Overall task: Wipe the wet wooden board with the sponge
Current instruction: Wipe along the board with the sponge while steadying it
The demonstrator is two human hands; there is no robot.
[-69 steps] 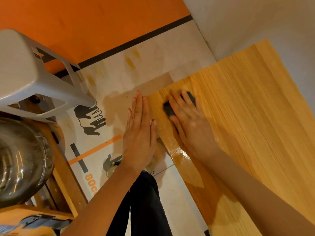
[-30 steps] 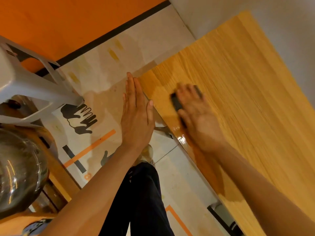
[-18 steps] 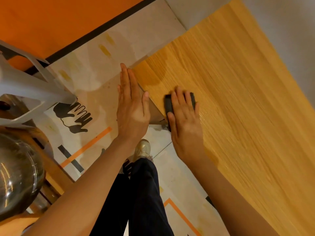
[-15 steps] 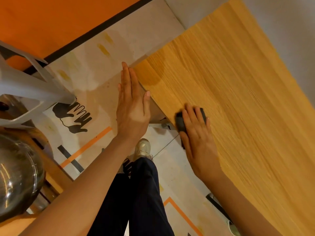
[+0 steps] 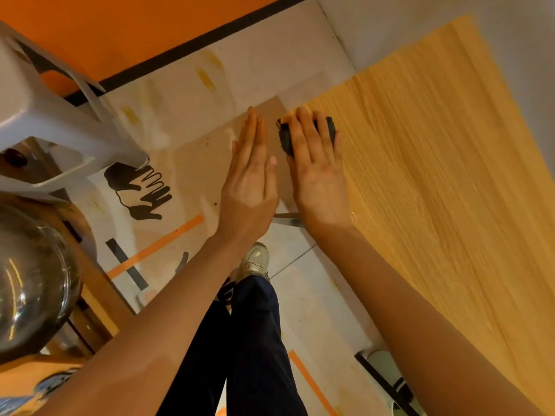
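Note:
The light wooden board point(image 5: 435, 190) fills the right half of the head view, with a small glint of wetness near its left edge. A dark sponge point(image 5: 284, 139) lies at the board's far left corner. My right hand point(image 5: 318, 172) presses flat on the sponge with straight fingers and covers most of it. My left hand point(image 5: 250, 178) is flat with its fingers straight and together, just off the board's left edge and beside the right hand. It holds nothing.
A grey plastic stool point(image 5: 45, 115) stands at the upper left, and a shiny metal bowl point(image 5: 30, 280) sits on a wooden stand at the left. My dark trouser leg and pale shoe point(image 5: 255, 259) are below the hands. Behind are an orange wall and a printed floor.
My right hand slid the sponge back and forth along the board's left edge; since half a second ago it went from nearer me up to the far corner. The left hand stayed beside the edge.

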